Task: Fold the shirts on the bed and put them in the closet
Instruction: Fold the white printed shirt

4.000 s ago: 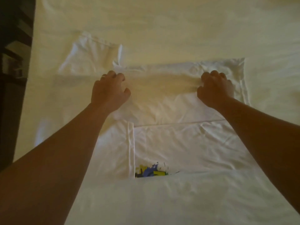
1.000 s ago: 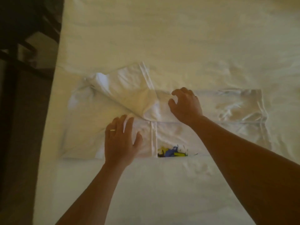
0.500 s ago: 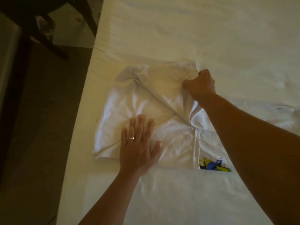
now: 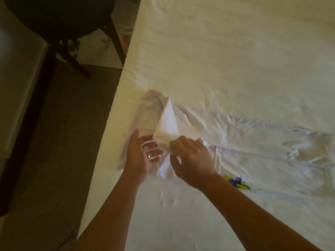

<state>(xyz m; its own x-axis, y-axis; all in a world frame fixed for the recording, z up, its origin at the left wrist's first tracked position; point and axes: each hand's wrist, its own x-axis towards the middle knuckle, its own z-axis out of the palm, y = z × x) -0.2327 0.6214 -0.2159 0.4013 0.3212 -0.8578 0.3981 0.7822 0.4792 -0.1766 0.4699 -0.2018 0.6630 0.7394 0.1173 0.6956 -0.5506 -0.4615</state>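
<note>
A white shirt [image 4: 244,140] lies partly folded across the bed [image 4: 217,51], near its left edge. A small blue and yellow print [image 4: 237,183] shows at its near hem. My right hand [image 4: 192,156] pinches the sleeve end of the shirt [image 4: 166,124] and holds it up in a peak. My left hand [image 4: 141,154], with a ring on it, lies palm up under the lifted cloth with its fingers straight. Part of the left fingers is hidden by the fabric.
The bed's left edge [image 4: 116,98] runs diagonally beside my left arm. Brown carpet [image 4: 59,142] lies beyond it. A dark chair [image 4: 59,24] with wooden legs stands at the top left. A white surface [image 4: 16,78] shows at the far left.
My right hand has drawn the sleeve from the far side back toward me. My left hand has turned from flat on the shirt to palm up under the cloth. The view shifted left.
</note>
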